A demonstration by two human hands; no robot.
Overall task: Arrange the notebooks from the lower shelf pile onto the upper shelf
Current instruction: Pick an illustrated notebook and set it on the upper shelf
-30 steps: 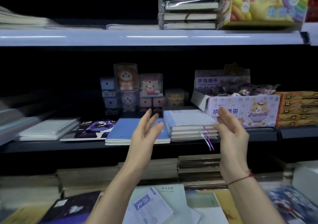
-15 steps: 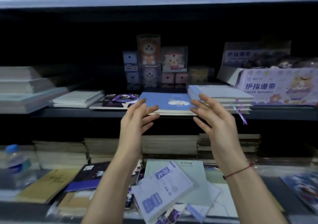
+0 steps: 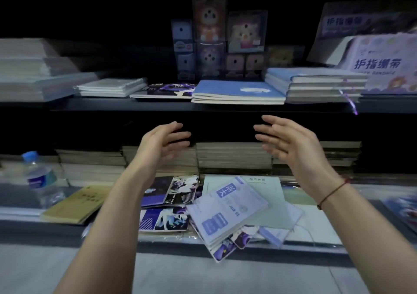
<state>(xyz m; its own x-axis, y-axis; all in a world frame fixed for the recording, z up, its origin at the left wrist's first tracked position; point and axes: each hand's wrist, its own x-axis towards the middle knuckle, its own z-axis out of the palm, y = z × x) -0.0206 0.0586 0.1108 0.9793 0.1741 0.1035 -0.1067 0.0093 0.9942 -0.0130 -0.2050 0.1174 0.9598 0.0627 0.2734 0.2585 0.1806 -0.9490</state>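
Right now both hands hover empty in front of the dark gap between the two shelves, palms turned toward each other. The left hand (image 3: 165, 142) sits at about 9 o'clock from the right hand (image 3: 291, 144); each grip is wide, fingers loosely spread and slightly bent, touching nothing. A red string (image 3: 331, 192) circles the right wrist. Below the hands, at 6 o'clock, lies the loose pile of notebooks (image 3: 228, 210) on the lower shelf (image 3: 316, 214), a pale blue one with white panels tilted on top, purple-covered ones fanned out under it and to its 9 o'clock. A tan notebook (image 3: 74, 203) lies farther out at 9 o'clock, with a water bottle (image 3: 39, 176) just beyond it. Above the hands, at 12 o'clock, the upper shelf (image 3: 158, 106) carries a flat blue notebook (image 3: 237, 90), a stack of thicker ones (image 3: 316, 86) with a purple ribbon at its 3 o'clock, and a dark purple one (image 3: 167, 90) at its 9 o'clock. Compared with half a second ago, the hands have dropped from the level of the upper shelf's front edge to beneath it and drawn wider apart, and the view has tipped downward, so the lit shelf at the top has gone out of sight.
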